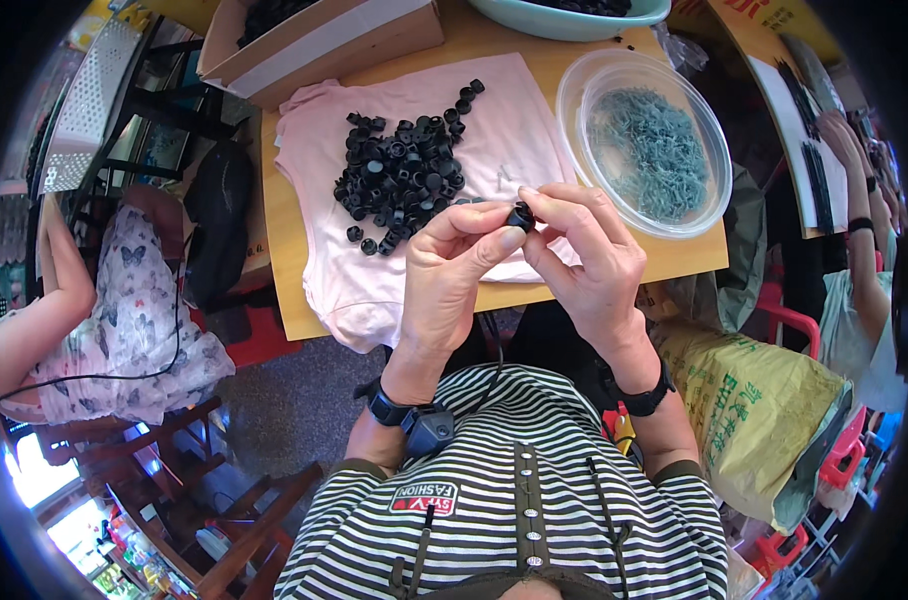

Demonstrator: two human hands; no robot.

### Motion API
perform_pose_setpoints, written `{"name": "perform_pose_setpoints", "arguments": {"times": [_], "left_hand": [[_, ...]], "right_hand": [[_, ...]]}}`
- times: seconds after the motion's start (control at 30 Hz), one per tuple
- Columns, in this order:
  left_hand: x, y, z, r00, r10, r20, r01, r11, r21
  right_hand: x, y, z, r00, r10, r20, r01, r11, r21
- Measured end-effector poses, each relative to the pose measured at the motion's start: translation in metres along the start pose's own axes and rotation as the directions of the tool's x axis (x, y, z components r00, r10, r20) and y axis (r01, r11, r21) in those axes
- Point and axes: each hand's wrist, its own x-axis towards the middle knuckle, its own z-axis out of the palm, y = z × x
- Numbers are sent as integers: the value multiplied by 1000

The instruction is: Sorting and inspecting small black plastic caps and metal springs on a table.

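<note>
Over the table's near edge, both hands meet at a small black plastic cap (pixel 520 216). My left hand (pixel 452 262) pinches it between thumb and fingertips. From the other side, my right hand (pixel 596 258) closes its thumb and index fingertips on the same cap; whether a smaller part sits between them is hidden. Beyond my left hand, a loose pile of similar black caps (pixel 399 175) lies on a pale pink cloth (pixel 504 110). A few thin greyish pieces (pixel 503 178) rest on the cloth just past my fingertips.
A clear round plastic tub (pixel 715 190) of grey-green small parts (pixel 649 150) stands at the right. At the back are a cardboard box (pixel 324 55) and a pale green basin (pixel 574 22), both holding black parts. People sit at left and right; a yellow sack (pixel 744 400) lies right.
</note>
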Motion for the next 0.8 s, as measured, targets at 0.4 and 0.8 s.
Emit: {"name": "perform_pose_setpoints", "arguments": {"times": [0.4,0.8], "left_hand": [[-1,-9,7,997,42,-58,-45,998,-41],[10,37,-37,914,390,-113,-231,730,643]], "right_hand": [[-1,-3,7,989,-119,-85,106,984,-145],[159,-22,-54,939,279,203,-195,914,-355]]}}
